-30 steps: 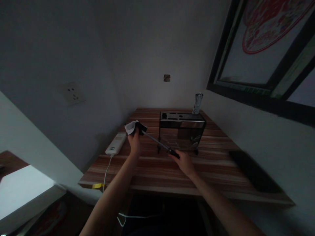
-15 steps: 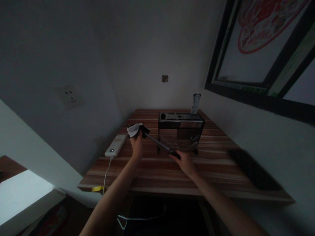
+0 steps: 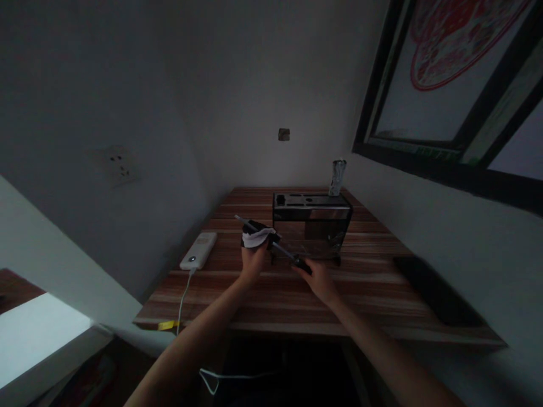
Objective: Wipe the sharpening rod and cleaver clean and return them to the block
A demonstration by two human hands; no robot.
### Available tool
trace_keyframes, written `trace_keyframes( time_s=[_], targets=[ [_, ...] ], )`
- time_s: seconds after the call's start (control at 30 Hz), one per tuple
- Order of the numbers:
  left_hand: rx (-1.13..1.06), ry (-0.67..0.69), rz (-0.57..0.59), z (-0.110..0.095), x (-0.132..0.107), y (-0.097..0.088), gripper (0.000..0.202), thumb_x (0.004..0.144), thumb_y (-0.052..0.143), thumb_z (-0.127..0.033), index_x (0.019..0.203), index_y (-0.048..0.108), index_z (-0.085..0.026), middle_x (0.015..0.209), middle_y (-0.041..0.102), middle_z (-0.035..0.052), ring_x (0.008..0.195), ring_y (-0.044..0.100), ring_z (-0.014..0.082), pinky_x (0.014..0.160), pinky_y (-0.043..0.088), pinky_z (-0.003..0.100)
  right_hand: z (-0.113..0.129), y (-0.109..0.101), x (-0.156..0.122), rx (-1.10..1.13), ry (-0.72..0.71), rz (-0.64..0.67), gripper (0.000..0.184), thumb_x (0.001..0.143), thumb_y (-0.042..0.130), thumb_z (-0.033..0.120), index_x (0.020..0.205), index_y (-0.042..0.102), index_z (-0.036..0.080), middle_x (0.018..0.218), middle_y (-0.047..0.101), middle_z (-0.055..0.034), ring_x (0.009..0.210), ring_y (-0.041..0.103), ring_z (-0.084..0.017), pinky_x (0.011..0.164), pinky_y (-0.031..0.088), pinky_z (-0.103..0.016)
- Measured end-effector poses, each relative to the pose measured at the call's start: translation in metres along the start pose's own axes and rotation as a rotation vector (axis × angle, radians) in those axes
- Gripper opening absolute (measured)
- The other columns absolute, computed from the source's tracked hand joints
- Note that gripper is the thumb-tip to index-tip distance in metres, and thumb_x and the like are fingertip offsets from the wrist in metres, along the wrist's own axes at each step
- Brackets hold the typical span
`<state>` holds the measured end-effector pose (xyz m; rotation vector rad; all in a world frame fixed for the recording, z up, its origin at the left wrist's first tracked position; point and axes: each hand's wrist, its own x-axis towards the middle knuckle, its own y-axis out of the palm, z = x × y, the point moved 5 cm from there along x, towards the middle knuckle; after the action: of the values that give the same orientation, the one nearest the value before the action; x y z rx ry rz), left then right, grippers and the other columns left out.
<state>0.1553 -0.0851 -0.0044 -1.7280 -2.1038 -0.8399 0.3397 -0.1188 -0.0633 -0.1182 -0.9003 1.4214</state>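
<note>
My right hand [image 3: 320, 278] is closed around the black handle [image 3: 302, 265] of a long, thin metal rod [image 3: 285, 251]; the dim light hides whether it is a knife or a sharpening steel. The rod slants up and to the left, above the table. My left hand [image 3: 253, 264] is closed on a black and white cloth [image 3: 256, 237] wrapped about the rod's middle, and the tip sticks out beyond it. Just behind both hands stands a knife holder [image 3: 311, 213] with a slotted metal top and clear lower sides. A crinkled silvery piece [image 3: 337, 178] rises from its right end.
A white power bank [image 3: 198, 251] with a white cable [image 3: 182, 302] lies on the left of the striped wooden table [image 3: 237, 305]. Flat on the right is a dark slab [image 3: 436, 291]. Walls close in at the back and sides, with a framed picture [image 3: 424, 85] at right.
My left hand and the cloth have slid along the rod to the right, toward the handle, so the tip now shows past the cloth. My right hand stays in place.
</note>
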Motion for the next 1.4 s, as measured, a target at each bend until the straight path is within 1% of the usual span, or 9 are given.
trace_keyframes(
  time_s=[0.1,0.23,0.33,0.5,0.77,0.9,1.13,1.2,1.4],
  targets=[
    [0.039,-0.031,0.154,0.003,-0.012,0.011,0.020,0.065,0.066,-0.023,0.083,0.062,-0.017,0.086,0.067,0.0039,0.081,0.062,0.0162,0.079,0.048,0.028,0.003,-0.002,-0.001,0.002,-0.026,-0.003,0.025,0.078,0.055,0.038,0.089,0.063,0.018,0.085,0.068,-0.0067,0.077,0.063,-0.022,0.068,0.045,-0.029],
    [0.053,-0.077,0.383,0.018,-0.027,0.024,0.025,0.061,0.068,-0.021,0.084,0.062,-0.016,0.088,0.067,0.0059,0.081,0.062,0.0180,0.076,0.050,0.030,0.004,-0.002,0.000,-0.007,-0.040,0.015,0.020,0.079,0.055,0.031,0.090,0.063,0.017,0.083,0.068,-0.0079,0.075,0.063,-0.023,0.066,0.045,-0.030],
    [0.071,-0.105,0.460,0.029,-0.032,0.029,0.028,0.060,0.068,-0.019,0.087,0.061,-0.016,0.090,0.067,0.0065,0.083,0.062,0.0188,0.076,0.050,0.031,0.003,-0.002,0.000,-0.022,-0.044,0.004,0.018,0.078,0.055,0.027,0.089,0.063,0.016,0.083,0.069,-0.0090,0.076,0.063,-0.024,0.066,0.046,-0.031],
    [0.084,-0.171,0.438,0.035,-0.033,0.029,0.031,0.058,0.069,-0.019,0.087,0.060,-0.015,0.090,0.067,0.0076,0.081,0.062,0.0193,0.075,0.050,0.031,0.000,-0.003,0.001,-0.002,-0.041,-0.010,0.020,0.077,0.056,0.029,0.091,0.064,0.017,0.087,0.069,-0.0094,0.079,0.063,-0.025,0.069,0.046,-0.033],
    [0.032,-0.182,0.468,0.029,-0.033,0.032,0.028,0.058,0.070,-0.018,0.085,0.062,-0.016,0.088,0.068,0.0069,0.082,0.062,0.0203,0.076,0.050,0.032,-0.001,-0.003,0.001,0.001,0.007,-0.003,0.020,0.077,0.056,0.029,0.091,0.065,0.019,0.087,0.069,-0.0085,0.080,0.063,-0.025,0.071,0.046,-0.034],
    [0.030,-0.192,0.439,0.026,-0.032,0.032,0.024,0.058,0.069,-0.017,0.081,0.063,-0.016,0.087,0.068,0.0068,0.081,0.063,0.0200,0.076,0.050,0.032,0.004,-0.004,0.001,0.020,0.003,-0.008,0.021,0.076,0.056,0.030,0.091,0.065,0.018,0.087,0.069,-0.0093,0.079,0.063,-0.025,0.069,0.047,-0.033],
    [-0.026,-0.169,0.448,0.020,-0.026,0.031,0.032,0.060,0.068,-0.016,0.091,0.060,-0.015,0.094,0.066,0.0083,0.086,0.062,0.0199,0.079,0.049,0.033,0.006,-0.003,0.003,0.032,0.003,0.003,0.024,0.077,0.055,0.033,0.089,0.065,0.016,0.083,0.069,-0.0085,0.074,0.063,-0.025,0.065,0.046,-0.031],
    [-0.028,-0.162,0.422,0.018,-0.024,0.028,0.032,0.060,0.068,-0.018,0.091,0.060,-0.015,0.093,0.066,0.0079,0.085,0.062,0.0196,0.078,0.049,0.033,0.007,-0.002,0.003,0.041,0.005,0.003,0.025,0.077,0.055,0.036,0.088,0.066,0.016,0.083,0.069,-0.0082,0.075,0.063,-0.025,0.066,0.046,-0.031],
    [-0.083,-0.148,0.311,0.008,-0.008,0.023,0.022,0.062,0.069,-0.022,0.081,0.062,-0.015,0.083,0.067,0.0056,0.077,0.063,0.0179,0.075,0.050,0.033,0.005,-0.003,0.003,0.061,0.008,-0.023,0.028,0.076,0.056,0.041,0.089,0.066,0.017,0.083,0.069,-0.0074,0.075,0.063,-0.024,0.069,0.047,-0.031]
  ],
)
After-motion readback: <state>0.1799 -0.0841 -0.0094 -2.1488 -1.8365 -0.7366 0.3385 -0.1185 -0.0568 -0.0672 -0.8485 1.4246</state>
